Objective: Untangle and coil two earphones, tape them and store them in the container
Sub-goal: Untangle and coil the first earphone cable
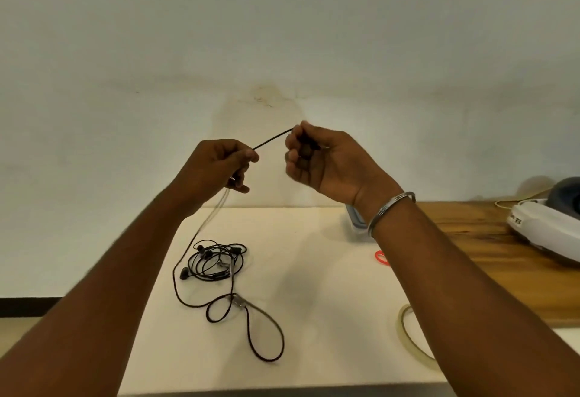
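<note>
Fingers of both hands pinched a thin black earphone cable [272, 139] taut, left hand [219, 166] and right hand [326, 161] raised. Its slack trailed onto the white table [329, 318] beside a coiled black earphone bundle [216, 261]

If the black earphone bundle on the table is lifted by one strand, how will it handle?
Likely floppy: the cable running from the left hand sags into loose loops on the table. The earphone bundle would probably rise as one dangling clump, since its loops overlap. Thin cord and small earbuds suggest it is light.
</note>
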